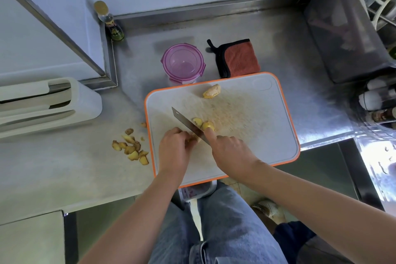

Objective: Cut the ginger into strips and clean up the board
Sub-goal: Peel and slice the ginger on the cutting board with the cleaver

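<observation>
Left hand (174,148): fingers (186,135) curled, pinning a ginger piece (196,137) to the near-left part of the cutting board (267,130). Right hand (232,153): clenched round the handle of the knife (186,122), index finger laid along the blade's back. The blade lies slantwise just beside the held piece. Cut ginger slices (203,124) lie against the blade's far side. A larger ginger chunk (211,91) sits near the board's far edge. Ginger trimmings (131,148) lie on the desk (64,167), left of the board.
</observation>
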### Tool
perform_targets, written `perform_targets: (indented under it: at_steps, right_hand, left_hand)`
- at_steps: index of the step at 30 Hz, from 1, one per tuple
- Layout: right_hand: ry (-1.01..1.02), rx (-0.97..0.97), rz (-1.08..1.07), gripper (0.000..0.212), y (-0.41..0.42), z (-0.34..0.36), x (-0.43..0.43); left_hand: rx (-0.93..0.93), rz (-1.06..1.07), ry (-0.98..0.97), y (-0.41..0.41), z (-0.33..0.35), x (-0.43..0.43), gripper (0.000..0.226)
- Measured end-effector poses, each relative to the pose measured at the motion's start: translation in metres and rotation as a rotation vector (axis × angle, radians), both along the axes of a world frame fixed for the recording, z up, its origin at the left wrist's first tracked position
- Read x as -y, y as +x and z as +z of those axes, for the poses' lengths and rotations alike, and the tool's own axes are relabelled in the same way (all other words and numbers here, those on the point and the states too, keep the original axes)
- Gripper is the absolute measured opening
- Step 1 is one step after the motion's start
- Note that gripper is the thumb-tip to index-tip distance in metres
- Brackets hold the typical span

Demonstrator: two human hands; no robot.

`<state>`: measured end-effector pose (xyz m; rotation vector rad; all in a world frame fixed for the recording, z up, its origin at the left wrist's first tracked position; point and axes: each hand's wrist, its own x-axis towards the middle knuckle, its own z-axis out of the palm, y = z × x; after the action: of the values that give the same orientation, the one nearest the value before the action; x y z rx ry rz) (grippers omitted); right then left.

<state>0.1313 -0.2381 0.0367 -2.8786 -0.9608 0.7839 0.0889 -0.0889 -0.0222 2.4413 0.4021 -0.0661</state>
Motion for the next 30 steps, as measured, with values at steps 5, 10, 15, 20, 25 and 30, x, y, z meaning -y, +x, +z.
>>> perform_targets:
  at_steps: [5, 10, 15, 20, 25, 30]
  right_hand:
    - [-0.018, -0.044, -0.002, 0.039, 0.009, -0.005, -0.006]
    - [0.019, -0.077, -0.006, 0.039, 0.014, -0.02, -0.016]
    - [0.058, -0.058, -0.005, 0.049, 0.012, -0.026, -0.012]
    - [0.031, -0.059, -0.017, 0.043, 0.01, -0.029, -0.012]
    - [0.054, -0.056, -0.027, 0.026, 0.013, -0.029, -0.009]
    - [0.151, -0.063, -0.051, 0.027, 0.016, -0.02, 0.003]
  left_hand:
    - [0.007, -0.014, -0.031, 0.0, -0.003, -0.001, 0.015]
    - [0.013, -0.056, -0.032, 0.0, 0.0, -0.002, 0.005]
    - [0.025, -0.069, -0.015, -0.001, -0.001, -0.004, 0.009]
    - [0.051, -0.118, 0.053, -0.004, -0.003, -0.003, 0.014]
    - [-0.009, -0.195, 0.171, -0.003, 0.001, -0.002, 0.027]
    - [-0.038, -0.177, 0.24, 0.001, 0.005, -0.002, 0.023]
